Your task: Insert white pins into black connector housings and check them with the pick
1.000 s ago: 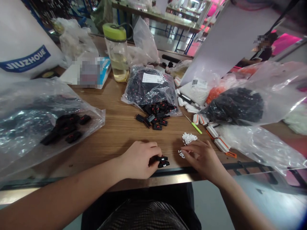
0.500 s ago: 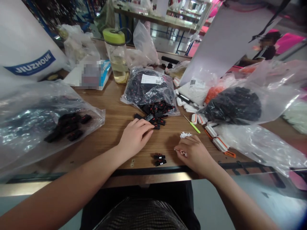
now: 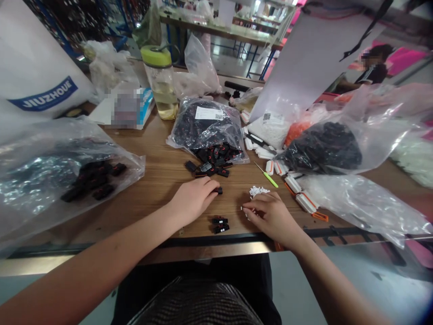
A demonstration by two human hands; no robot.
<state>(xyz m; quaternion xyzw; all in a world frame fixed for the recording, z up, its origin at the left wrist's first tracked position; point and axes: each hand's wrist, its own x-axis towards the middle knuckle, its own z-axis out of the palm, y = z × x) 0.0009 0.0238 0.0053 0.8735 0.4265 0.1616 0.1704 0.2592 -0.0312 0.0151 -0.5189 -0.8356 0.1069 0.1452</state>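
Note:
My left hand (image 3: 194, 201) is closed on a black connector housing (image 3: 219, 190), whose end sticks out past the fingertips. Between thumb and forefinger, my right hand (image 3: 270, 214) pinches a small white plug (image 3: 241, 208). Just beyond that hand lies a pile of small white plugs (image 3: 259, 191) on the wooden table. Two black connectors with white dots (image 3: 221, 225) sit between my hands, close to the front edge. Loose black connector housings (image 3: 206, 168) with red marks spill from a clear plastic bag (image 3: 208, 124) ahead of my left hand.
A green-handled pick (image 3: 270, 179) lies right of centre, near white and orange parts (image 3: 304, 203). Bags of black parts stand left (image 3: 67, 158) and right (image 3: 321, 146). A bottle with a green lid (image 3: 159, 81) stands at the back. Another person (image 3: 375, 67) sits far right.
My left hand has drawn a black housing back from the heap, towards me. My right hand's fingers have lifted slightly, and a white plug now shows at their tips.

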